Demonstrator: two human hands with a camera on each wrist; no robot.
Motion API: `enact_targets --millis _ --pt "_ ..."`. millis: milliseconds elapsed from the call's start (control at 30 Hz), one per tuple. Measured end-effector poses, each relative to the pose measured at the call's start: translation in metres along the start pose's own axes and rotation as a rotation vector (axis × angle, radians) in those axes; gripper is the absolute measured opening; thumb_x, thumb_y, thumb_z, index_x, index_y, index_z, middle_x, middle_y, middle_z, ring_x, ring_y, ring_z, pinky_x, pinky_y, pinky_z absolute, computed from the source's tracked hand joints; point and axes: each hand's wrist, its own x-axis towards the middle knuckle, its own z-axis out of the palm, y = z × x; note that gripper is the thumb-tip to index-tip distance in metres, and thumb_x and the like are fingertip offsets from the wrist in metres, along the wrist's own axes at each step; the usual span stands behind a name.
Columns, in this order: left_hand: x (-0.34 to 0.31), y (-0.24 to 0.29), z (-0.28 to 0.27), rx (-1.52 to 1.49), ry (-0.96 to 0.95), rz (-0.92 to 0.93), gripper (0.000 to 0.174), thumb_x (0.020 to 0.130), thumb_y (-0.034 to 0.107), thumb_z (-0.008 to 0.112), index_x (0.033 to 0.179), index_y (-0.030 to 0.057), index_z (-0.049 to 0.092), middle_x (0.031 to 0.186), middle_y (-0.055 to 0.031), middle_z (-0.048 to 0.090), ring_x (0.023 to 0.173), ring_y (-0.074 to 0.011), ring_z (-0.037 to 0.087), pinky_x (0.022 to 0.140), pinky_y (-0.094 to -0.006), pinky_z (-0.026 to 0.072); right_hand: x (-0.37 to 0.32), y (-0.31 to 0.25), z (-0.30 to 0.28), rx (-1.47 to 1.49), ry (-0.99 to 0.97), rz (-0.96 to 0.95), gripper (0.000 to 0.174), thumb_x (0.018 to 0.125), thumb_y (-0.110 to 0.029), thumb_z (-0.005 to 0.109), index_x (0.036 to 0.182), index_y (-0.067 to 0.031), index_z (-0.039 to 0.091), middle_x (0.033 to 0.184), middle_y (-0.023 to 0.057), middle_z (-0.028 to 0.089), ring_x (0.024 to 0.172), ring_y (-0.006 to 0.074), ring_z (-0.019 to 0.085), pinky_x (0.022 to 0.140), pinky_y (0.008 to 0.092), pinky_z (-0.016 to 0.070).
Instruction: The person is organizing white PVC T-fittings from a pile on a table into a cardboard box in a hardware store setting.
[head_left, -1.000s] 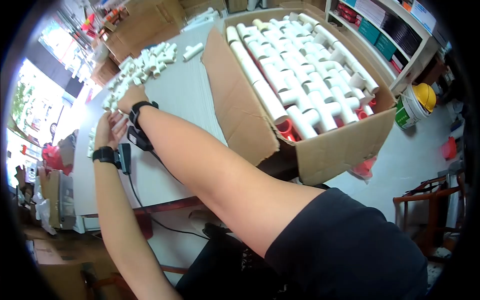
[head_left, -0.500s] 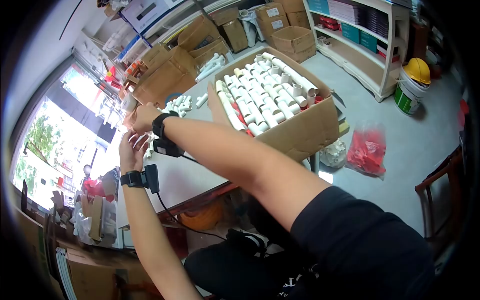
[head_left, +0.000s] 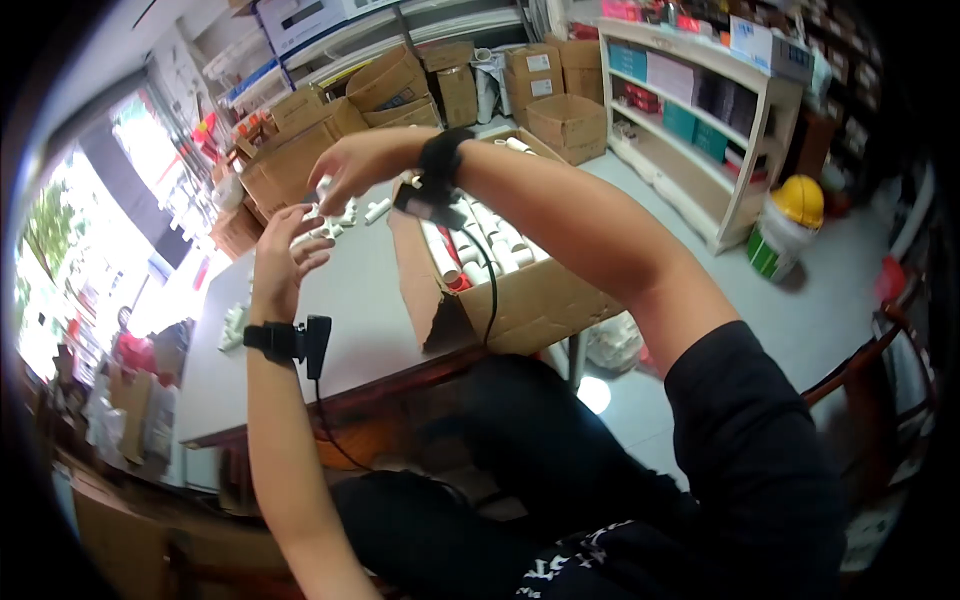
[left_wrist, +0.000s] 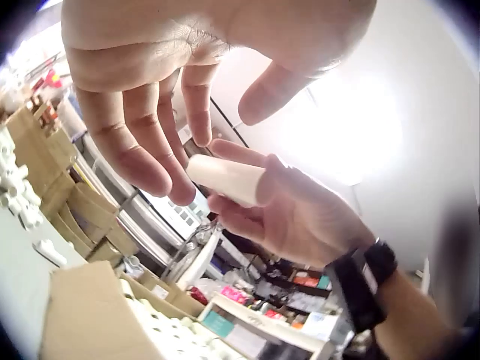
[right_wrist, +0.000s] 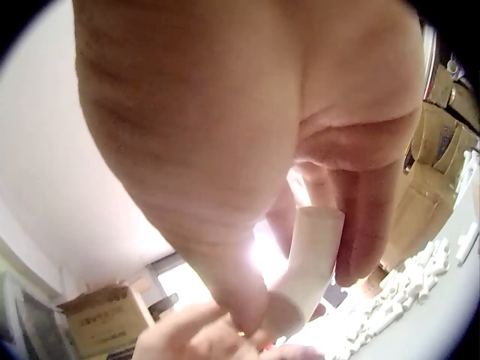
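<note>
My right hand [head_left: 375, 160] is raised over the far part of the table and pinches a short white pipe fitting [right_wrist: 313, 247] between thumb and fingers. The fitting has a slight bend, like an elbow. Just below and to the left, my left hand [head_left: 275, 265] is lifted with its fingers loosely bent and nothing in its grasp. In the left wrist view, the left fingertips are close to one end of the fitting [left_wrist: 225, 178].
White pipe fittings [right_wrist: 401, 300] lie in a loose pile on the table [head_left: 340, 290]. An open cardboard box [head_left: 540, 305] on the right holds rows of white pipe pieces [head_left: 510, 245] with some red ones. Behind are cartons [head_left: 565, 125] and a white shelf [head_left: 735, 190].
Both hands have risen from the pile of fittings, the right one moving further right with a fitting in its fingers. The head view has swung upward.
</note>
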Motion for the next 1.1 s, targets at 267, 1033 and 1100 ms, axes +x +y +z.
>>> enact_targets --millis 267,1033,1100 --pt "-0.017 -0.076 -0.007 0.365 -0.024 -0.042 0.025 0.09 0.022 0.049 0.101 0.0024 0.058 0.084 -0.0085 0.061 0.066 -0.0129 0.059 0.057 -0.024 0.0463 -0.027 0.107 -0.037 0.161 0.289 0.247 0.066 0.083 -0.034 0.068 0.127 0.0083 0.043 0.094 0.0049 0.068 0.091 0.012 0.06 0.084 0.0255 0.0429" --pt "-0.01 -0.105 -0.003 0.421 -0.067 -0.1 0.023 0.091 0.019 0.046 0.1 0.0013 0.057 0.077 -0.006 0.059 0.068 -0.0121 0.058 0.059 -0.0249 0.0456 -0.018 0.246 0.01 -0.092 0.149 0.403 0.039 0.087 -0.029 0.059 0.121 -0.0093 0.058 0.114 0.0071 0.061 0.105 0.0162 0.054 0.09 0.029 0.041" --pt "-0.012 -0.104 -0.001 0.422 -0.081 -0.106 0.023 0.091 0.02 0.046 0.099 0.0016 0.057 0.077 -0.0056 0.059 0.068 -0.0119 0.058 0.058 -0.0248 0.0454 -0.019 0.248 0.013 -0.086 0.21 0.388 0.038 0.084 -0.025 0.06 0.117 -0.0057 0.059 0.106 0.0101 0.064 0.096 0.0174 0.059 0.085 0.0276 0.044"
